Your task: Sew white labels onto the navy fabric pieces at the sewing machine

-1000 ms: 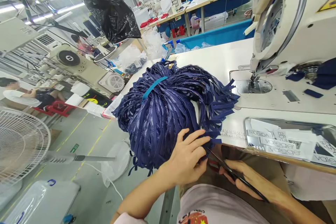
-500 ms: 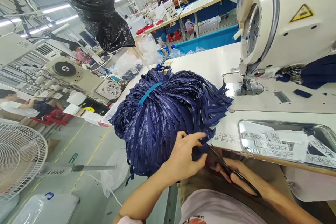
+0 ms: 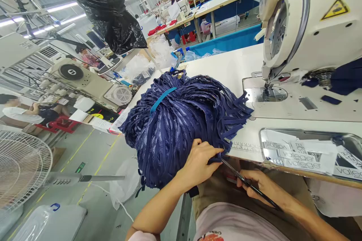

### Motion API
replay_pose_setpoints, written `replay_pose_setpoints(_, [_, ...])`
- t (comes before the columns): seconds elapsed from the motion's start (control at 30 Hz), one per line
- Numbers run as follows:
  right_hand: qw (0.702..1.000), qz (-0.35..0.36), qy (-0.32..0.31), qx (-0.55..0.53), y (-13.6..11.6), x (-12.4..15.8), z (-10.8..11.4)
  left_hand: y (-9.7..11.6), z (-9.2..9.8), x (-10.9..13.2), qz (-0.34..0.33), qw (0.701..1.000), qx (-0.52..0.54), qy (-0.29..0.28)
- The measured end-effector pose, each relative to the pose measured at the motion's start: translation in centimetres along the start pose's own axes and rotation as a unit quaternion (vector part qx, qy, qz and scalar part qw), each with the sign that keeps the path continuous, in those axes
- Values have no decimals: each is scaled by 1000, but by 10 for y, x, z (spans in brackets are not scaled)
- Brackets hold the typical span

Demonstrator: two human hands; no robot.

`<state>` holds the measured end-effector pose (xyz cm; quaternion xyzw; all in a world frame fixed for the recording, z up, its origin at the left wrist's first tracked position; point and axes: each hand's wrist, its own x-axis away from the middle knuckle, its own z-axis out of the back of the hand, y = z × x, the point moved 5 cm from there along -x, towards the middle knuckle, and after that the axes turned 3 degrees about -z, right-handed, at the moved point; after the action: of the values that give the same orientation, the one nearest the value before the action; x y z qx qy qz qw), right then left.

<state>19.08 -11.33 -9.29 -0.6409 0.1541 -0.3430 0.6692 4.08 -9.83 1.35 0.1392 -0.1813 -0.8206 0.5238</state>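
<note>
Scissors gripped by the right hand; strips pinched by the left hand.
The right fingers are closed round the handles; the tips are now brought nearer the left fingertips than half a second ago, and the left thumb and forefinger have been drawn together. The banded strips are spread just beyond the left fingers, the machine farther off, to their right.
</note>
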Motion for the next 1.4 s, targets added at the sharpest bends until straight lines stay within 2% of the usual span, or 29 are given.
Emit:
replay_pose_setpoints(0.07, [1000, -14, -6, -15, 2, 1, 0, 0, -1, 0, 0, 1000, 5, -7])
replay_pose_setpoints(0.17, [995, -2, -38, -93, 6, 2, -11, -4, -2, 1, 28, 999, 44, -2])
replay_pose_setpoints(0.23, [986, 23, -38, -162, 6, 2, -19, -9, -1, 1, 75, 993, 88, 14])
replay_pose_setpoints(0.33, [972, 52, 7, -230, 5, 2, -25, -16, 2, 2, 163, 966, 200, 32])
replay_pose_setpoints(0.4, [972, 56, 29, -228, 5, 5, -28, -18, 3, 2, 209, 927, 309, 24])
replay_pose_setpoints(0.5, [978, 54, 37, -197, 7, 10, -26, -17, 4, 2, 242, 870, 429, 21])
replay_pose_setpoints(0.57, [982, 49, 32, -177, 9, 12, -24, -16, 6, 2, 250, 854, 456, 34])
replay_pose_setpoints(0.7, [991, 44, 5, -128, 8, 10, -20, -15, 6, 2, 248, 846, 470, 53])
replay_pose_setpoints(0.83, [992, 62, 0, -114, -1, 2, -20, -15, 5, 2, 230, 858, 455, 62])
replay_pose_setpoints(0.93, [991, 66, 3, -116, -8, 2, -22, -14, 7, 4, 195, 890, 402, 91])
replay_pose_setpoints(1.07, [993, 64, -3, -94, -25, 9, -20, -6, 17, 8, 90, 946, 264, 163])
replay_pose_setpoints(1.17, [995, 64, 1, -82, -39, 14, -14, 2, 24, 9, 8, 969, 151, 198])
replay_pose_setpoints(1.23, [994, 69, 9, -81, -44, 15, -10, 8, 25, 7, -46, 975, 105, 190])
replay_pose_setpoints(1.3, [993, 79, 14, -90, -45, 13, -8, 11, 21, 3, -80, 980, 97, 157])
replay_pose_setpoints(1.4, [990, 85, 29, -111, -38, 10, -9, 8, 11, -3, -71, 985, 95, 123])
